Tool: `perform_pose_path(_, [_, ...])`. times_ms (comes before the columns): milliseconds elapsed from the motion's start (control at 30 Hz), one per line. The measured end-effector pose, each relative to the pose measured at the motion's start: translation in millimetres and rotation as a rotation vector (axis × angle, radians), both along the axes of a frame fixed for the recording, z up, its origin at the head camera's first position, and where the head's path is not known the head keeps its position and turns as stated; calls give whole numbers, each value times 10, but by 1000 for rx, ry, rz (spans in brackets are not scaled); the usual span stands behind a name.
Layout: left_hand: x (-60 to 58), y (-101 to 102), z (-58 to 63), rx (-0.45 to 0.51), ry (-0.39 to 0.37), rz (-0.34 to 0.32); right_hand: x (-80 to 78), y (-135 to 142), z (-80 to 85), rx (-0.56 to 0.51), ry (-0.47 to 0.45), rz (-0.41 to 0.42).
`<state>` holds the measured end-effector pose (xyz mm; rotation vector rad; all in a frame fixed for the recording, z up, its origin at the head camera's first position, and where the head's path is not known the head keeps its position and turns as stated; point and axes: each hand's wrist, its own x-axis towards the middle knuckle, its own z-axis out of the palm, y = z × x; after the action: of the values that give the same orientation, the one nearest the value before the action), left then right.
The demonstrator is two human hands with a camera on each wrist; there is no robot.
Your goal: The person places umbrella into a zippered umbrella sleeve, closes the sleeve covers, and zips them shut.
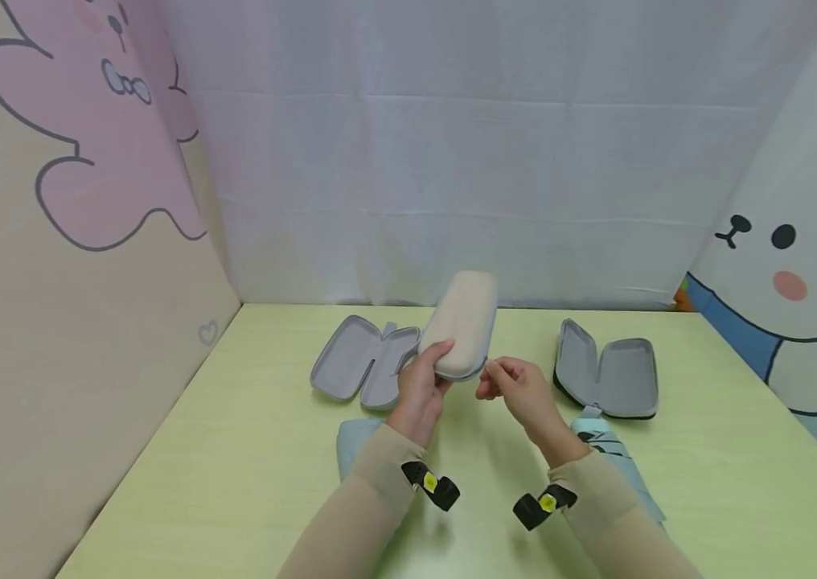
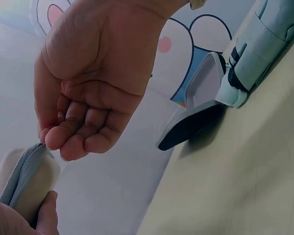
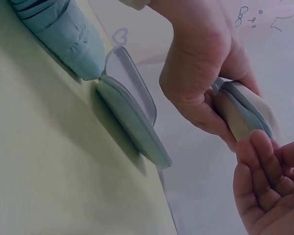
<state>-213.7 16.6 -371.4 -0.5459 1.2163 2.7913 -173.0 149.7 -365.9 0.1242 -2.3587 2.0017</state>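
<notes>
A cream zip-up hard case (image 1: 461,318) with a blue-grey zipper band is held above the table, tilted. My left hand (image 1: 423,390) grips its near left end, the thumb lying on the cream face. At the case's near right corner, my right hand (image 1: 520,392) pinches the zipper pull between thumb and forefinger, its other fingers curled in. Those fingertips hide the pull itself. In the left wrist view the zipper band (image 2: 27,171) runs along the side up to the right fingertips. The right wrist view shows the case (image 3: 245,110) between both hands, its halves together.
An open grey-lined case (image 1: 342,362) lies behind my left hand, another open case (image 1: 629,378) with a black outside at the right. A rolled light-blue umbrella (image 1: 354,442) is partly under my left forearm; a second rolled umbrella (image 1: 618,454) lies beside my right forearm. A white curtain (image 1: 452,177) hangs behind the table.
</notes>
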Motion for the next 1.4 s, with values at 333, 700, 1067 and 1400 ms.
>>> perform_pose_path(333, [-5,-30,-13,73,6,-56,46,-79,-28,-2,-6,-9])
perform_pose_path(700, [-13,-184,-37,109,104,-337,-30,196,72,-36,7,-20])
perform_pose_path(1067, [-91,-359,-78,-199,93,-364,-78,277,81,-8,11,25])
perform_pose_path(1400, [-148,-515,-119,-321,150,-499,-83,336,121,-3,-12,91])
